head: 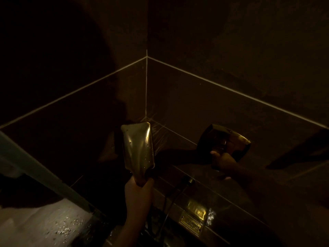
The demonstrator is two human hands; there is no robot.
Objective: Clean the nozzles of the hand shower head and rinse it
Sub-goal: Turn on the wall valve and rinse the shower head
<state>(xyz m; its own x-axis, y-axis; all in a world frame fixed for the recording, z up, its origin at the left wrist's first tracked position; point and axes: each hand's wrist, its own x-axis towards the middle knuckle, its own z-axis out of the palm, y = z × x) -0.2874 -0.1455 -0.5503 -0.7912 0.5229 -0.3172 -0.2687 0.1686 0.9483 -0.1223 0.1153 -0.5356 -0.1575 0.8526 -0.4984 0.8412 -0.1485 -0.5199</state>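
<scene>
- Right now I see the hand shower head [138, 147] at the middle of my view, its shiny rectangular back toward me with droplets on it, pointed at the corner where two walls meet.
- Thin streaks of water spray [156, 127] fan out from beyond its far edge toward the corner grout line [146, 86].
- My left hand [139, 195] is wrapped closed around the handle just under the head, forearm rising from the bottom edge.
- A dark hose [170, 198] runs from a wall fitting [187, 180] to the right of that hand, down toward the floor.
- My right hand [223, 162] is curled on a glossy wall control [225, 141] on the right wall; I cannot tell how firmly the fingers close on it.
- The walls are large dark tiles [195, 107] with pale grout, very dimly lit; a lower tile carries a bright wet reflection [198, 211].
- A small rectangular drain grate [191, 224] lies at the foot of the right wall.
- At the left, a pale frame edge [35, 164] slants down, with a wet, speckled light floor [53, 223] beside it.
- No containers show that I can make out.
</scene>
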